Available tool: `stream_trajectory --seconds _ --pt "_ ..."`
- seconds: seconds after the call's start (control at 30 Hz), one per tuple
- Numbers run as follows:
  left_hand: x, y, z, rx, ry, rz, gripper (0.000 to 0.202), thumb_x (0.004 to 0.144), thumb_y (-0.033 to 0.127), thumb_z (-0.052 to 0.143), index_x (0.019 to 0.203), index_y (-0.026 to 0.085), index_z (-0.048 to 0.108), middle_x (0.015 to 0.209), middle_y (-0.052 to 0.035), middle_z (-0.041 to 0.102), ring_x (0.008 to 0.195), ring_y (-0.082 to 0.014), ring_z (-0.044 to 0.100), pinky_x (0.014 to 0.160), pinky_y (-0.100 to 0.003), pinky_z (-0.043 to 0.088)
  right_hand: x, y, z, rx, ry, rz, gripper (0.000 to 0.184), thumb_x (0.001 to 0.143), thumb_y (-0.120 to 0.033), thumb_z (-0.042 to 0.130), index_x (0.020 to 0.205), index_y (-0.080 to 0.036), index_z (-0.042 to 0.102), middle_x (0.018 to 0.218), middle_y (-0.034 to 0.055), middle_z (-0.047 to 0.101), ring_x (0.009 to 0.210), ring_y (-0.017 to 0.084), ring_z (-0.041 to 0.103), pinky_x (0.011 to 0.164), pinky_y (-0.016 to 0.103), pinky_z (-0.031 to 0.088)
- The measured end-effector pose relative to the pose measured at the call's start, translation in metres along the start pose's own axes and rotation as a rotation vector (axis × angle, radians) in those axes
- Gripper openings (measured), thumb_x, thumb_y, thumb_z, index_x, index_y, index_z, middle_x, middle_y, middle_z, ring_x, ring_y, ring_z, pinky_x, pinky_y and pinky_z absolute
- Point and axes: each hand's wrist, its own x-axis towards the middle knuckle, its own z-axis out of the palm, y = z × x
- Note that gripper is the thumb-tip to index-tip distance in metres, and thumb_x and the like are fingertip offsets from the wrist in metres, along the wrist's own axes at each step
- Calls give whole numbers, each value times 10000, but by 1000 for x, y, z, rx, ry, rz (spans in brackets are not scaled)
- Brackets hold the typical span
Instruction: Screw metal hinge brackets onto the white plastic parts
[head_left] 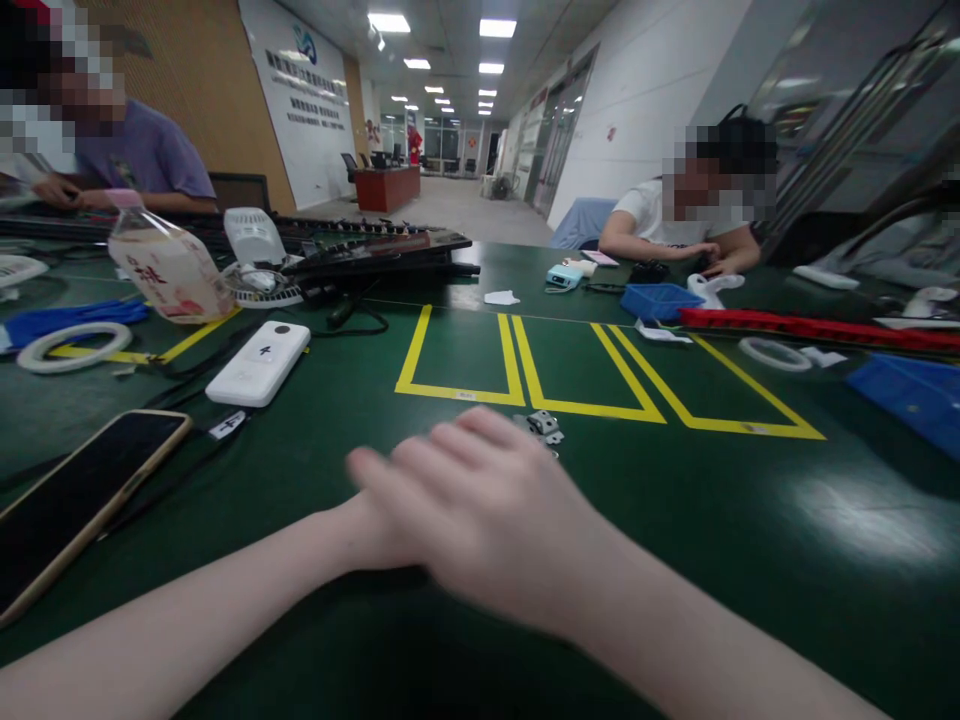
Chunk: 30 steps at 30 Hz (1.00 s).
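Note:
My right hand (487, 510) reaches in from the lower right and lies flat on top of my left hand, fingers stretched out and close together, slightly blurred. My left hand (360, 525) comes from the lower left; only its wrist shows, and its fingers are hidden under the right hand. Both rest on the dark green table (750, 520). Just beyond my right fingertips lie small grey metal parts (544, 425), near the front line of a yellow taped rectangle (457, 390). Neither hand visibly holds anything.
A black phone (75, 500) lies at the left, with a white power bank (259, 362), a drink bottle (169, 265) and a tape roll (75, 345) beyond. Blue bins (911, 395) and a red strip (810, 325) are at the right. Two people sit at the far side.

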Motion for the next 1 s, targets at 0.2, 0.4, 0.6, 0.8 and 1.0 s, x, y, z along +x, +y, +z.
stream_trajectory --seconds 0.2,0.4,0.6,0.8,1.0 --pt "-2 11 -9 57 -37 -6 395 864 294 640 1237 230 528 1202 -79 616 1083 -244 594 927 -409 497 -42 90 19 -323 -466 439 396 790 -81 656 1174 -174 668 1103 95 633 1022 293 573 843 438 469" --pt "-2 6 -5 107 6 10 394 822 296 686 1183 221 548 1152 -54 640 1066 -227 602 941 -391 468 -65 105 36 -346 -361 435 273 854 -88 612 1111 -134 689 1061 109 645 1003 290 581 864 461 450" --pt "-2 2 -2 119 9 13 426 819 296 687 1206 222 525 1176 -56 639 1083 -233 606 949 -394 467 -66 103 40 171 -18 631 136 901 -202 577 934 -170 705 929 51 668 874 222 614 794 384 475" --pt "-3 3 -4 75 17 -15 587 825 329 684 1334 207 418 1191 -71 642 1067 -228 620 970 -420 459 -63 92 47 1081 180 928 272 814 -364 667 968 -140 668 899 67 666 755 164 625 682 274 511" --pt "-5 -4 1 54 29 -33 682 803 338 703 1375 194 361 1192 -95 644 1078 -243 629 984 -441 466 -61 81 54 1368 264 1135 391 654 -375 826 896 -138 632 854 48 638 676 123 577 600 230 461"
